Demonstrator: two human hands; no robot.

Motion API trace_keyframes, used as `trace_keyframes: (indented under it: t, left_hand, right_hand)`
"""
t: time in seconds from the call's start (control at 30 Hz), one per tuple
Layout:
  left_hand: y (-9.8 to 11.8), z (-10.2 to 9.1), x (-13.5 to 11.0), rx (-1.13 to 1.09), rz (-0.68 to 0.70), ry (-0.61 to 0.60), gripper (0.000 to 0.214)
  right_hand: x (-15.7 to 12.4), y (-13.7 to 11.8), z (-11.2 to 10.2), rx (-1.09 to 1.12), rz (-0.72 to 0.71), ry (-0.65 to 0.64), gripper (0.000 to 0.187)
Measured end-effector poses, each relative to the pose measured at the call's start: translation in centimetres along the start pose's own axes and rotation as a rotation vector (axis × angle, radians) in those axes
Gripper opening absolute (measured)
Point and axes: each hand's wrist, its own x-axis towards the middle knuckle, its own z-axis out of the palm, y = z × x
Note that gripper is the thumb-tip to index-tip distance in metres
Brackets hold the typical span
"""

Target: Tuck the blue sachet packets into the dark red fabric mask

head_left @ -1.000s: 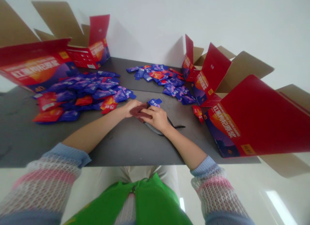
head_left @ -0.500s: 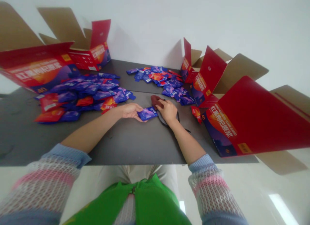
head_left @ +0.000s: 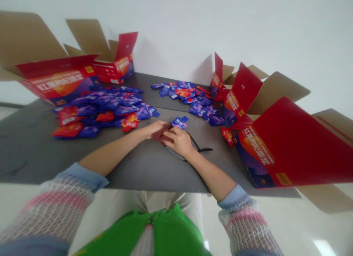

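Center of frame: my left hand (head_left: 156,130) and right hand (head_left: 179,141) grip a maroon cloth piece (head_left: 161,134), black strap (head_left: 202,150) trailing right; blue sachet (head_left: 179,122) just above.

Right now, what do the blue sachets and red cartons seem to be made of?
The blue sachets look like glossy plastic film, possibly foil-lined, judging by their sheen and thin, flat shape. The red cartons seem to be coated cardboard: smooth printed outside, plain brown board inside the flaps.
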Motion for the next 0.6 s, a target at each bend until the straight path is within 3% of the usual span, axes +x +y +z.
trace_keyframes:
  t: [0.37, 0.47, 0.6]
  left_hand:
    - [-1.1, 1.1, 0.6, 0.05, 0.034, 0.17, 0.02]
    - [-1.4, 1.0, 0.8, 0.085, 0.012, 0.176, 0.019]
    - [-1.8, 0.9, 0.8, 0.112, 0.025, 0.174, 0.018]
  right_hand:
    - [0.9, 2.2, -0.3, -0.086, 0.35, 0.008, 0.032]
    - [0.9, 4.2, -1.1, -0.117, 0.439, 0.098, 0.032]
    - [0.3, 6.2, -2.3, -0.063, 0.409, 0.328, 0.036]
